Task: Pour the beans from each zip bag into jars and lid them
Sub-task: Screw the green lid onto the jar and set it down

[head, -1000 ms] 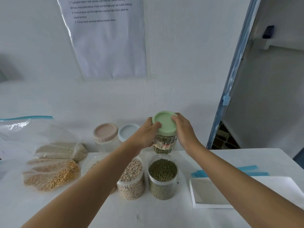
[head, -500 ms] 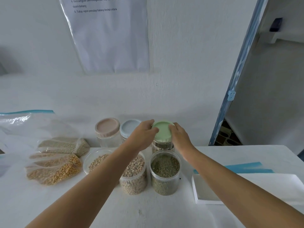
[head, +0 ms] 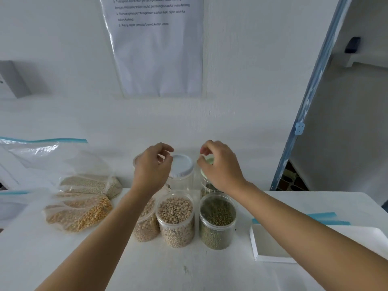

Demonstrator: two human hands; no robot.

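Both my hands hover over the back row of jars with loosely curled fingers, holding nothing. My left hand [head: 153, 166] is beside the pale-blue-lidded jar [head: 181, 168] and hides most of a pink-lidded jar [head: 136, 159]. My right hand [head: 220, 164] is just above the green-lidded jar [head: 206, 185], which stands on the table and is mostly hidden. In front stand three open jars: green beans [head: 217, 219], pale round beans [head: 175, 217], and a third [head: 147, 226] behind my left forearm. Filled zip bags of yellow beans [head: 79, 213] and pale beans [head: 90, 183] lie at the left.
An empty zip bag [head: 42, 156] leans at the far left. A white tray [head: 270, 246] lies at the right, with a flat blue-edged bag [head: 321, 216] behind it. The wall is close behind the jars; a blue door frame [head: 304, 127] stands right.
The green-lidded jar, held up by both hands, came down onto the table behind the green beans jar. Both hands have let go and lifted slightly apart.
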